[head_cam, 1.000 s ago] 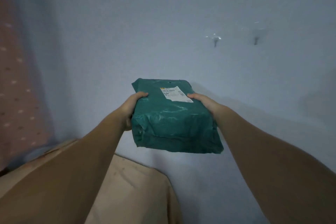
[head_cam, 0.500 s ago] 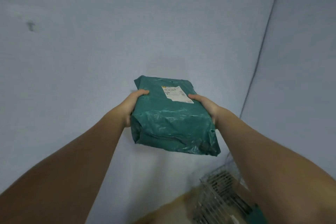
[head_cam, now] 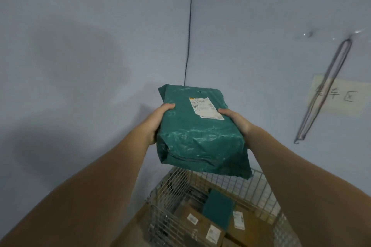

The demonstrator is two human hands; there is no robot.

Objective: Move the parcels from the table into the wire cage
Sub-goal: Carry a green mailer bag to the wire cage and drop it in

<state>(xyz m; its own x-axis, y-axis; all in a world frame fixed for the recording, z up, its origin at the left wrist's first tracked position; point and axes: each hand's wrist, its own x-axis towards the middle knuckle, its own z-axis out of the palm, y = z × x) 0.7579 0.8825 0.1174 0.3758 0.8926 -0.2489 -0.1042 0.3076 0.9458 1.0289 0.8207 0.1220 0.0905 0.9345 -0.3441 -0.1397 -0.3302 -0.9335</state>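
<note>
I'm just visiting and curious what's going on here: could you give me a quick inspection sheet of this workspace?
Surface: no table in view.
Job's things: green parcel held in the air above the wire cage; brown boxes and a small green parcel already inside.
Clutter: nothing seen.
Hands: left hand and right hand grip the parcel's sides.
Cables: thin dark line running down the wall; cable or seam, cannot tell.
Surroundings: bluish wall, paper sign, hanging metal loop.

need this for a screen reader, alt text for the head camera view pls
Two bare hands, left hand and right hand, hold a green plastic parcel above a wire cage that already holds cardboard boxes and a smaller green parcel.
</note>
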